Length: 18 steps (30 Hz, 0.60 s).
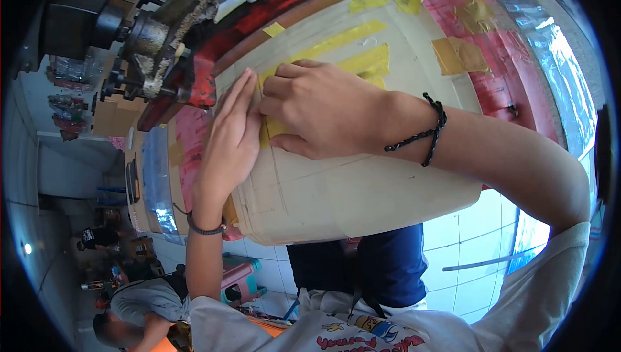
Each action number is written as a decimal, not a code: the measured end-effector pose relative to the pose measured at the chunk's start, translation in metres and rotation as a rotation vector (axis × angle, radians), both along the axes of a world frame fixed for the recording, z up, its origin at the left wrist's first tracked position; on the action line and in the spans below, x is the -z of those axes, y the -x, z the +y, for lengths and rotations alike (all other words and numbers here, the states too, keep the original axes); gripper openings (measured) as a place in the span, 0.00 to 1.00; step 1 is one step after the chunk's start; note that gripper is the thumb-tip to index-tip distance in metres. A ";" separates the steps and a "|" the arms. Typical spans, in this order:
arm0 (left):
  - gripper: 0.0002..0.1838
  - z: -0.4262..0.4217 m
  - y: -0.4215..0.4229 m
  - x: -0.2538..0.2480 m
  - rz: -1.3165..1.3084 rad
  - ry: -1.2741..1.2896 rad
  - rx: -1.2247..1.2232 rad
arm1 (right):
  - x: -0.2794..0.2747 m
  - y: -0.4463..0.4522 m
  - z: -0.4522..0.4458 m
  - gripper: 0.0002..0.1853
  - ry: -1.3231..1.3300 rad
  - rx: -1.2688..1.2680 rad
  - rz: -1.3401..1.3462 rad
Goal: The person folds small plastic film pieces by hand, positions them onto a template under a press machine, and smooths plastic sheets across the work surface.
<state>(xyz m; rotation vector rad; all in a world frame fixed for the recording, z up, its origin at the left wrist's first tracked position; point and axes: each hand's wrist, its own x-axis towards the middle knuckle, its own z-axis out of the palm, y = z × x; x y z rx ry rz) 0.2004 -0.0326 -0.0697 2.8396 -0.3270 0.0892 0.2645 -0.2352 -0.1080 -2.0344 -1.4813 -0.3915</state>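
A cream-coloured board or sheet (336, 190) with pencil-like lines lies in front of me. My left hand (229, 135) rests flat along its left side, fingers stretched out and close together. Beside it, my right hand (323, 109) presses down with bent fingers, its thumb touching the sheet. Under and around the right hand is a yellow tape-like strip (264, 133); the fingertips hide whatever they may pinch. More yellow strips (372, 61) stick to the sheet just beyond. The two hands nearly touch.
A machine with a red bar (206, 83) and a worn metal head (155, 44) stands at the sheet's upper left. Brown tape (459, 54) and red covering (517, 93) lie on the right. A person in a grey shirt (145, 300) is at lower left, near a stool (242, 279).
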 end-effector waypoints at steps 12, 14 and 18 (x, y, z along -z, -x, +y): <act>0.30 0.018 -0.017 0.019 -0.021 0.015 -0.047 | 0.002 0.014 -0.009 0.34 0.150 0.087 0.062; 0.31 0.020 -0.015 0.020 -0.007 0.042 -0.076 | 0.005 0.012 -0.008 0.35 0.121 0.093 0.069; 0.30 0.020 -0.020 0.020 -0.012 0.033 -0.079 | 0.009 0.012 -0.008 0.36 0.106 0.109 0.065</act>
